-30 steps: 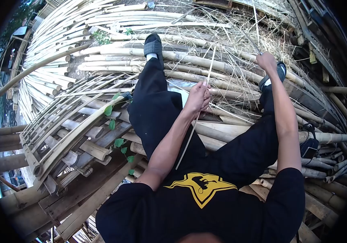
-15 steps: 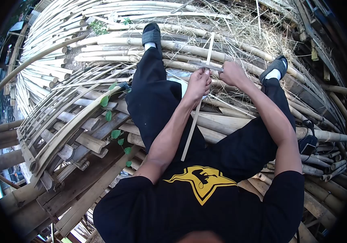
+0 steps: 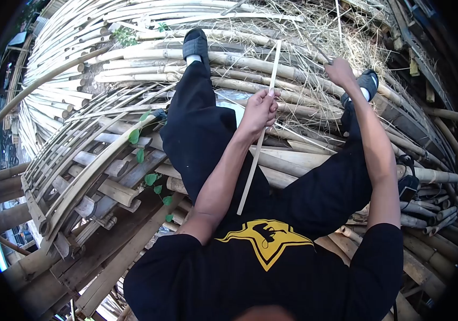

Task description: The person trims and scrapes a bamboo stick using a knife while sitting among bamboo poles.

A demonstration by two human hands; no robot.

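Observation:
A long, pale bamboo strip (image 3: 251, 181) runs from above my lap up past my left hand (image 3: 261, 111). The fingers of that hand are closed around the strip near its middle, and its upper end sticks out beyond them. My right hand (image 3: 341, 74) is out to the right near my sandal, apart from the strip. It is wrapped around the handle of a knife (image 3: 320, 52), whose thin dark blade points up and left over the shavings. Most of the handle is hidden in the fist.
Bamboo poles (image 3: 250, 60) lie in layers beneath my feet. Thin shavings (image 3: 314, 32) are scattered ahead to the right. A lattice of split bamboo (image 3: 87, 160) and a green vine (image 3: 140, 155) stand at my left. A black strapped device (image 3: 408, 184) sits by my right thigh.
My right hand has swung outward to the right and slightly up, taking the knife off the strip. My left hand still holds the strip in nearly the same place.

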